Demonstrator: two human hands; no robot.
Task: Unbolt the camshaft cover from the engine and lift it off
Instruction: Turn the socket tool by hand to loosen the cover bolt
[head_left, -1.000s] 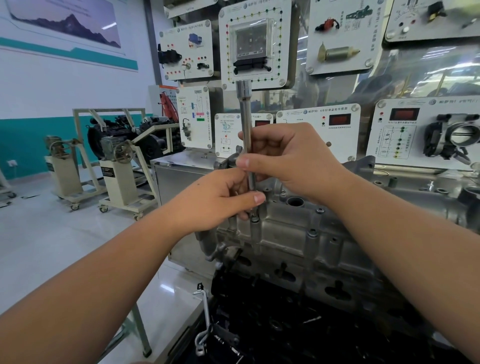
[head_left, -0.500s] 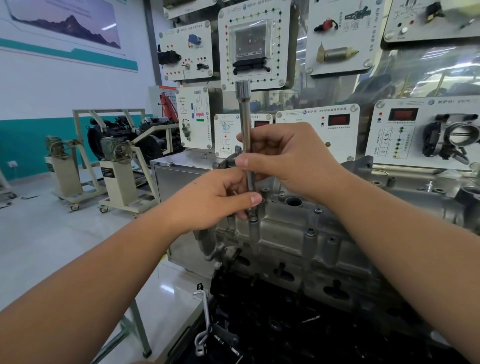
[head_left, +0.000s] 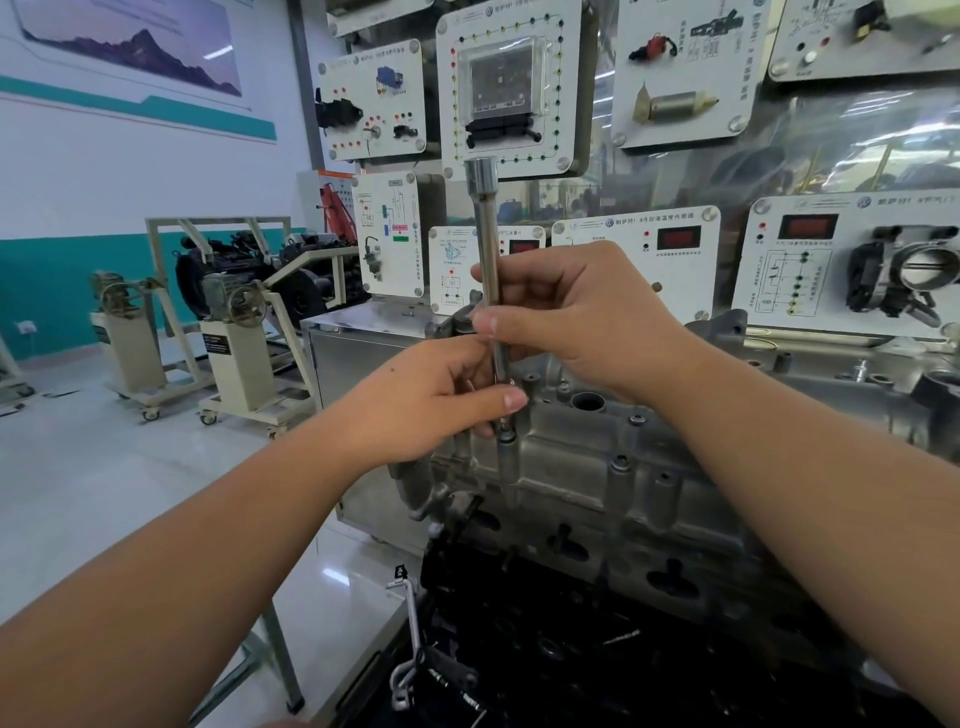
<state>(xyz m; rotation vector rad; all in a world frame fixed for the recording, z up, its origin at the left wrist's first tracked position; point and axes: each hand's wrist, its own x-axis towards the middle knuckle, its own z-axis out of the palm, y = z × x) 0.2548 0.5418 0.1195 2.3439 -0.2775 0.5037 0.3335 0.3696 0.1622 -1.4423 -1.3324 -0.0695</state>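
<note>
A wall of white training panels (head_left: 680, 67) with mounted car parts fills the background, with engine stands (head_left: 234, 332) on wheels standing well apart on the pale floor to the left. In front of the panels, the engine (head_left: 597, 597) rises from a dark lower block, and its grey cast camshaft cover (head_left: 613, 467) sits on top, still in place, just below and behind both hands. A long socket extension bar (head_left: 489, 249) stands nearly upright over the cover's left end, its wider head at the top and its lower tip meeting a bolt (head_left: 505, 435) on the cover's near edge. The right hand (head_left: 576, 317) holds the bar at mid-length, fingers and thumb curled round it. The left hand (head_left: 431, 405) pinches the bar's lower part just above the bolt, thumb laid across in front. The hands hide the middle and lower stretch of the bar, and the bolt head itself is too small to make out clearly. The engine's right end is cut off by the right forearm.
</note>
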